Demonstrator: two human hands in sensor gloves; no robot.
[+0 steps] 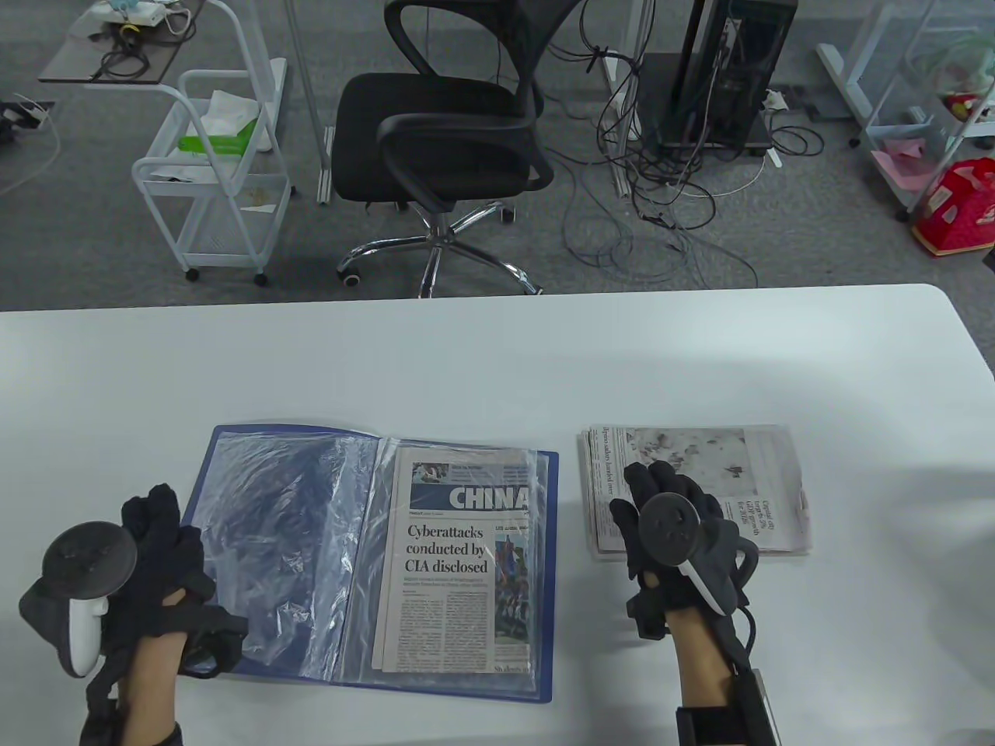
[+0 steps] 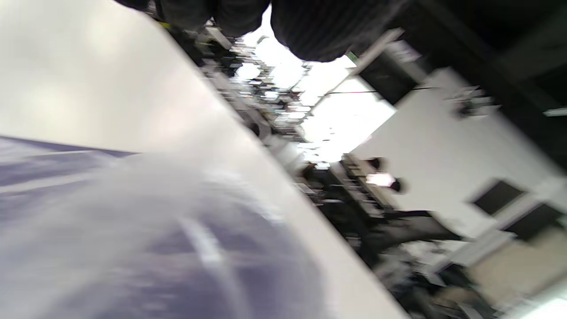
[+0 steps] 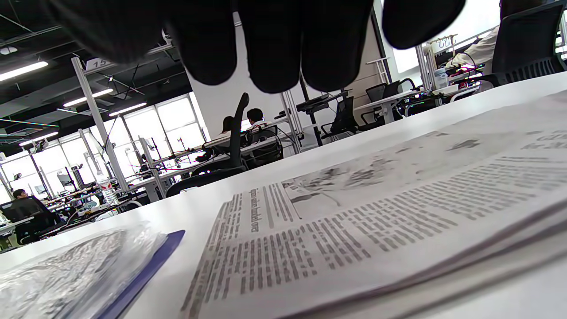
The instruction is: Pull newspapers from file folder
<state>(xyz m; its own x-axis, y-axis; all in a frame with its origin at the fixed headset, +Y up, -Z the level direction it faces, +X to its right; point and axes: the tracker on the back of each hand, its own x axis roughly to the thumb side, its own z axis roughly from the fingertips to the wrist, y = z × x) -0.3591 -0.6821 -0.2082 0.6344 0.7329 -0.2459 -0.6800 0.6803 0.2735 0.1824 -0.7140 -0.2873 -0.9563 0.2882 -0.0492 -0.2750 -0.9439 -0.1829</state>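
One pulled newspaper lies crosswise under spread right fingers; left fingers' state unclear.

Blue file folder by my left hand, clear glossy sleeves; black-and-white newsprint stack under my black-gloved right hand; white table.

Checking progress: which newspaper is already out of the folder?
The folded newspaper under the right hand, right of the blue folder; the China Daily paper remains sleeved.
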